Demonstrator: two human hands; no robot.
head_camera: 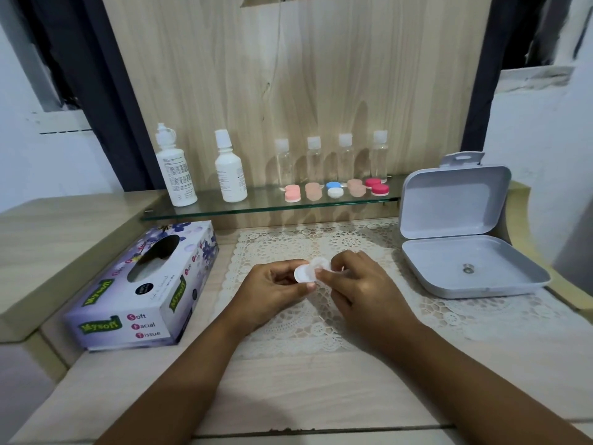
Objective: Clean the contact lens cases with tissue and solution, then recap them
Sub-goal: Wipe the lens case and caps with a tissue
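Over the lace mat, both hands hold a white contact lens case. My left hand pinches its left end between thumb and fingers. My right hand pinches the right end, thumb on top. Whether caps sit on this case is unclear. A purple tissue box lies to the left. Two white solution bottles stand on the glass shelf. Several capped lens cases rest on that shelf: pink, peach, blue and white, peach, red.
Several small clear bottles with white caps line the back of the shelf against the wooden panel. An open grey plastic box stands at the right with a small metal ring inside. A raised wooden ledge runs along the left.
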